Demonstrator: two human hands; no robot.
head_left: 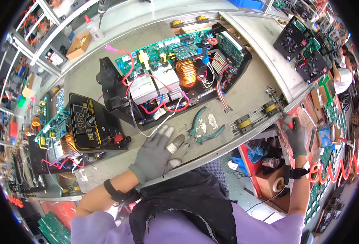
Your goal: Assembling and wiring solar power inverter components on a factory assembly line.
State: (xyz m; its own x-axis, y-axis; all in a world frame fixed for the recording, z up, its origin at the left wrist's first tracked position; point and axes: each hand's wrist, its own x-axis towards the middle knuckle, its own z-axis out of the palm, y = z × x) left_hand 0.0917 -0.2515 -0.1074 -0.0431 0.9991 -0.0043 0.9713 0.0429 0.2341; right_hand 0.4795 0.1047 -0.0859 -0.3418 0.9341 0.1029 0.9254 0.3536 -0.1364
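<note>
Workbench [254,83]: gray top; supported the chassis, control panel and pliers.
Open black chassis [111,83]: stood near bench center, beyond the left hand, with its green circuit boards [175,46] exposed.
Control panel [84,122]: leaned left of the chassis.
Left gloved hand [155,154]: lay palm down on the workbench, fingers extended.
Right gloved hand [297,136]: positioned at the right bench edge, fingers curled beside a red part [289,123]; grip could not be determined.
Pliers [193,132]: teal handles spread, just right of the left hand.
Copper toroidal coil [186,73]: sat inside the chassis.

My left hand [153,156] was clear under bright, even light, with soft shadows on the surface [250,91]; near the black rim, lines bent and details became soft.
</note>
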